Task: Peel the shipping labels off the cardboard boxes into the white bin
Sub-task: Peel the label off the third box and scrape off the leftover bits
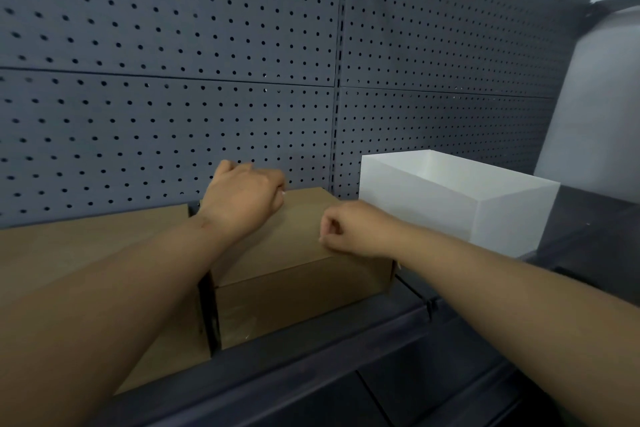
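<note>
Left hand [242,199]: we see it curled into a loose fist, resting on the far top edge of the smaller cardboard box [301,253]; whether it pinches anything we cannot tell.
Right hand [349,230]: clenched, fingers [330,229] curled in, pressed on the box's near right top edge.
Second cardboard box [86,253]: just left of the first, under our left forearm.
White bin [502,218]: open, just right of the boxes, on the dark shelf [381,350].
Labels: we cannot make out any.
Pegboard [173,62]: grey, behind everything.
</note>
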